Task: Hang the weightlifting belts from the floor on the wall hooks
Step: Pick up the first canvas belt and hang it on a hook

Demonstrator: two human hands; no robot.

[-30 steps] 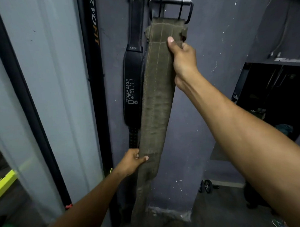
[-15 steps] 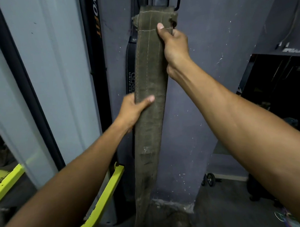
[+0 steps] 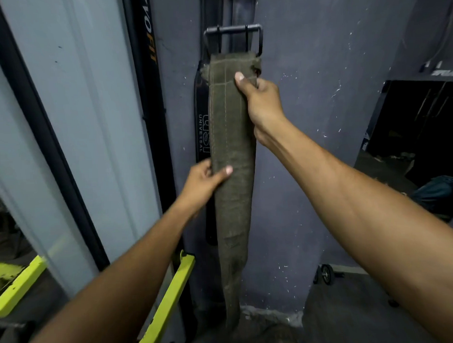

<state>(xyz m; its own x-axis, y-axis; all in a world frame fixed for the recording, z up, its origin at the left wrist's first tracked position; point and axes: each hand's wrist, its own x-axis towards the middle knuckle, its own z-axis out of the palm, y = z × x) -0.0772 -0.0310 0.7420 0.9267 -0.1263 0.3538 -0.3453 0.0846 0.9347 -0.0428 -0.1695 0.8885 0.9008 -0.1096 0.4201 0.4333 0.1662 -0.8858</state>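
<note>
While right hand (image 3: 260, 103) grips top, green belt (image 3: 232, 186) hangs below.

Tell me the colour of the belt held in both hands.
Olive green belt with lighter stitching, head view.

Two bare forearms are seen, entering from the lower edge of the view. No sleeve, watch, band or ring is seen on either arm as far as the frame reaches. The left hand (image 3: 204, 181) is ungloved, with a short, pale thumbnail shown at 2 o'clock of the hand. The right hand (image 3: 263, 103) is likewise ungloved; its thumbnail is cut short and shown at 11 o'clock. The left forearm is slightly blurred.
</note>
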